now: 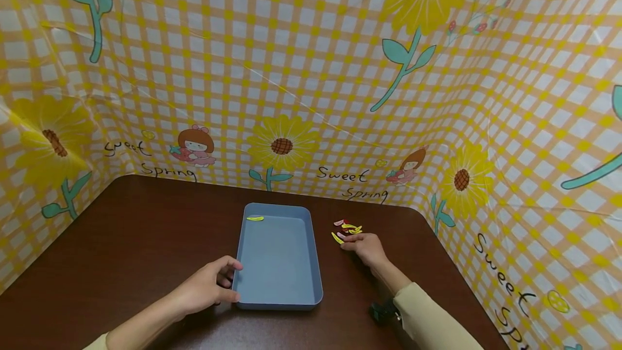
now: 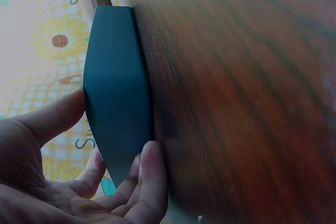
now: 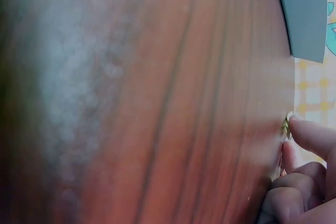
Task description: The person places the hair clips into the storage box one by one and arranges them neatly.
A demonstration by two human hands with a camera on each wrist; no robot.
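Observation:
A blue-grey rectangular tray (image 1: 279,263) lies on the dark table, with one yellow hair clip (image 1: 255,219) inside near its far left corner. My left hand (image 1: 214,285) grips the tray's left side near the front corner. In the left wrist view, the thumb rests at the rim and the fingers curl against the outer wall. Right of the tray is a small pile of yellow, pink and red hair clips (image 1: 351,227). At its near edge my right hand (image 1: 366,247) pinches a yellow hair clip (image 1: 337,238) between thumb and forefinger, beside a pink clip (image 1: 340,235).
The brown wooden table (image 1: 160,231) reaches to a checked cloth (image 1: 233,85) with sunflowers, hanging at the back and both sides. A small black device (image 1: 382,312) sits at the right wrist, by the beige sleeve (image 1: 427,312).

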